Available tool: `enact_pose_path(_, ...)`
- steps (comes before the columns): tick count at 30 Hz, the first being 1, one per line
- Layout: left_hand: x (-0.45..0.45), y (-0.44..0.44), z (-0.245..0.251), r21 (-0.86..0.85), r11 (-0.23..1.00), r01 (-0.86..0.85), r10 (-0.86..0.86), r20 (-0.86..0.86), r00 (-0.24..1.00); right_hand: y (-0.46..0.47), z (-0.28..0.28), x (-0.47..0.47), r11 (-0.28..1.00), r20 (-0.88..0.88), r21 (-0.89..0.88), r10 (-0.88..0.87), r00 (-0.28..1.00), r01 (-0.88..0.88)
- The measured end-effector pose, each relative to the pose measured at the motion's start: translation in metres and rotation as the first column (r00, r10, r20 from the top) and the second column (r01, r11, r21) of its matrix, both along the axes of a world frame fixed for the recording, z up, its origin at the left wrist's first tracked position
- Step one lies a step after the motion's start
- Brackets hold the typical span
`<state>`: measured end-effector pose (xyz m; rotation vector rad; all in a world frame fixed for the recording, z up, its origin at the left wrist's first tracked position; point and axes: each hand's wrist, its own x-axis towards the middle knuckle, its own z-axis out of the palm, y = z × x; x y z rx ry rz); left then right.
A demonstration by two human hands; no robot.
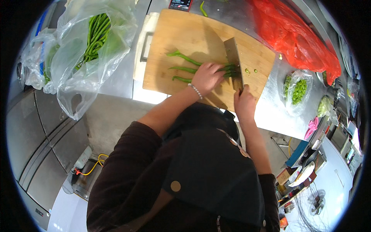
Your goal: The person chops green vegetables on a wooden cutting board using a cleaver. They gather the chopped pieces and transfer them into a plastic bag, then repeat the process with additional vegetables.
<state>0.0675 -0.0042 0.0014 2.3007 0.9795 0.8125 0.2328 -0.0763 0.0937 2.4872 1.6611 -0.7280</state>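
Observation:
Across a wooden cutting board (185, 32) lie several long green chili peppers (185, 70), side by side, stem ends to the left. My left hand (206, 79), with a beaded bracelet at the wrist, presses on them near their right ends. The handle of a cleaver (234, 58) is gripped in my right hand (245, 100); its broad blade stands upright across the right ends of the peppers. A few small cut pepper slices (247, 70) lie on the board right of the blade. My left fingertips are partly hidden among the peppers.
At the left, a clear plastic bag (116, 55) holds whole green peppers (98, 34). A red plastic bag (289, 37) lies at the upper right. Below it stands a clear bag of chopped green pieces (299, 91). A phone (180, 5) lies behind the board, near a loose pepper (203, 9).

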Motion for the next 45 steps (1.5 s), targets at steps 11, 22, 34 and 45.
enact_pose_path(11, -0.002, 0.003, -0.001, -0.040, 0.999, 0.000, -0.001, -0.017, 1.000, -0.007, -0.014, -0.001, 0.985, -0.015, 0.169, -0.035, 0.999, 0.037)
enact_pose_path(22, 0.005, 0.002, 0.023, -0.031, 0.998, -0.060, 0.056, -0.100, 0.993, -0.010, 0.013, 0.023, 0.974, -0.150, 0.220, -0.025, 0.988, 0.058)
enact_pose_path(34, -0.001, 0.001, 0.001, -0.020, 0.998, -0.053, 0.052, -0.060, 0.997, -0.001, 0.017, 0.014, 0.998, -0.041, 0.039, 0.044, 0.998, -0.042)
enact_pose_path(45, -0.002, -0.001, 0.002, -0.045, 0.998, -0.051, 0.050, -0.023, 0.998, 0.006, 0.012, 0.008, 1.000, -0.031, 0.027, -0.009, 0.999, 0.010)
